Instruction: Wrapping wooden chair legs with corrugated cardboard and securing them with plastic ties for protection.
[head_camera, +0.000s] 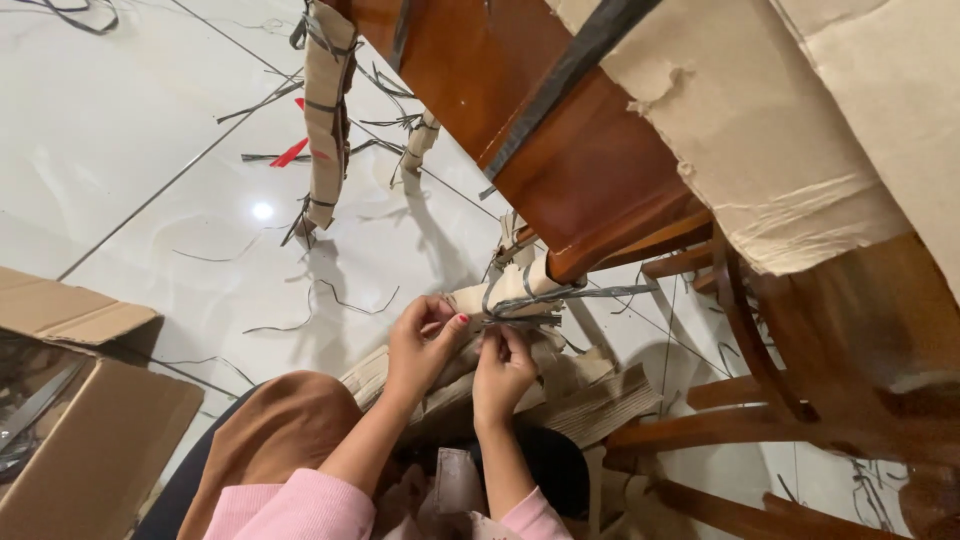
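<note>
White glossy tiled floor fills the view from 9 to 12 o'clock, littered with loose grey strap offcuts and one red scrap. Upturned brown varnished wooden chair runs from 12 to 4 o'clock, part wrapped in torn beige corrugated cardboard with a dark grey plastic strap across it. Cardboard-wrapped chair leg at 11 o'clock, bound by thin straps. Centre frame: cardboard-wrapped leg end with a tangle of grey binding strap around it. Left hand, red nails, fingers curled and pinched on the wrapping at the leg end. Right hand just beside it, fingertips closed narrow on the strap bundle. Folded cardboard sheets lie under both hands at 6 o'clock. Open brown cardboard box at 8 o'clock. Pink sleeves and brown trouser knee at bottom.
</note>
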